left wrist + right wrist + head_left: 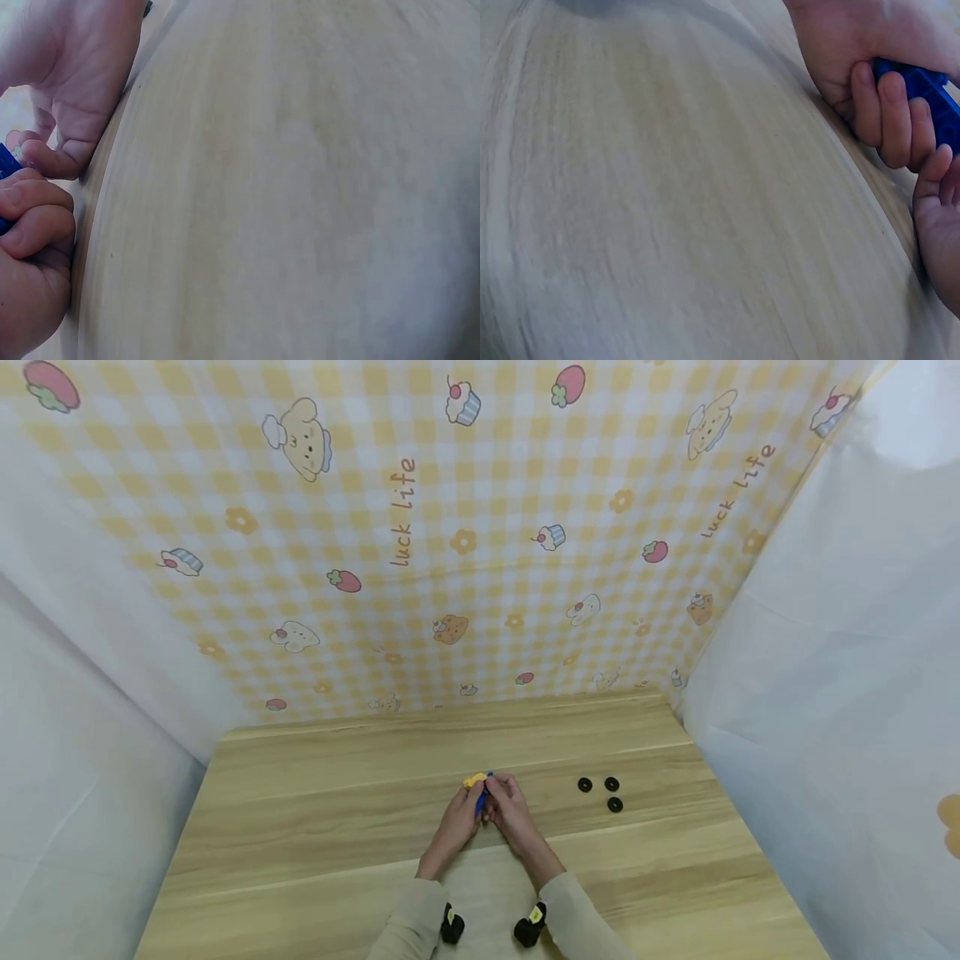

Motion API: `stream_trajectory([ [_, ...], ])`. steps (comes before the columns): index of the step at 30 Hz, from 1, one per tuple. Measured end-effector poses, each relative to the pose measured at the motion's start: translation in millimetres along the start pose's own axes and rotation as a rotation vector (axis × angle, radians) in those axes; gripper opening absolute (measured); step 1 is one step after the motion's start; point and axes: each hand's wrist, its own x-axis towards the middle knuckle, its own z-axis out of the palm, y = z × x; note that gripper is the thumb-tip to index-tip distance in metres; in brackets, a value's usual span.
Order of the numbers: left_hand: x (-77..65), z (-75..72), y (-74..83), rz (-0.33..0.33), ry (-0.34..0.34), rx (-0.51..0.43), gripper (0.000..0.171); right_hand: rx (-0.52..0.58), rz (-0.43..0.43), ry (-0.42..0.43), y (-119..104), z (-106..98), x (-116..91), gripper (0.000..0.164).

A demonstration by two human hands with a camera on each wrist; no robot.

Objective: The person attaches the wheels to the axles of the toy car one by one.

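Both hands meet over a small blue and yellow plastic toy [481, 802] near the middle of the table. My left hand [457, 820] grips its blue body, several fingers curled round it; the yellow part [475, 778] juts out past the fingertips. From the other side my right hand [513, 812] pinches the toy's far end with thumb and fingers. In the right wrist view, the blue body [939, 101] shows a hollow, ribbed side. Whether the right fingers also hold a small part, I cannot tell.
Three black rings like toy wheels [612, 784] lie on the wooden table [322, 810], right of the hands. A yellow checked cloth [495, 568] hangs behind the table, and white sheets [810, 693] hang at both sides.
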Motion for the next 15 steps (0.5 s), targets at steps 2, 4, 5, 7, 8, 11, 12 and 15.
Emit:
stream_trajectory([
  [2,0.1,-1.0,-0.4,0.006,-0.019,-0.013,0.057,-0.046,-0.012,0.012,0.0,1.7,0.4,0.037],
  [4,0.4,-2.3,-1.2,0.017,-0.049,-0.029,0.056,-0.107,-0.009,0.009,0.0,2.2,0.7,0.038],
  [5,0.4,-3.2,-1.5,0.021,-0.067,-0.033,0.055,-0.151,-0.010,0.000,-0.1,2.2,0.5,0.038],
  [7,-0.2,-4.9,-1.6,0.033,-0.105,-0.027,0.055,-0.233,-0.014,-0.030,-0.5,1.7,-0.2,0.037],
  [8,-0.4,-5.6,-2.0,0.036,-0.122,-0.020,0.055,-0.271,-0.019,-0.047,-0.7,1.5,-0.8,0.038],
  [11,-0.5,-7.2,-2.5,0.044,-0.158,-0.005,0.056,-0.348,-0.041,-0.094,-1.2,1.3,-2.5,0.040],
  [12,-0.8,-7.6,-2.4,0.049,-0.167,-0.006,0.056,-0.355,-0.044,-0.104,-1.4,1.6,-2.9,0.039],
  [15,-0.1,-8.2,-2.4,0.050,-0.168,-0.034,0.057,-0.362,-0.043,-0.119,-2.6,2.8,-3.7,0.039],
])
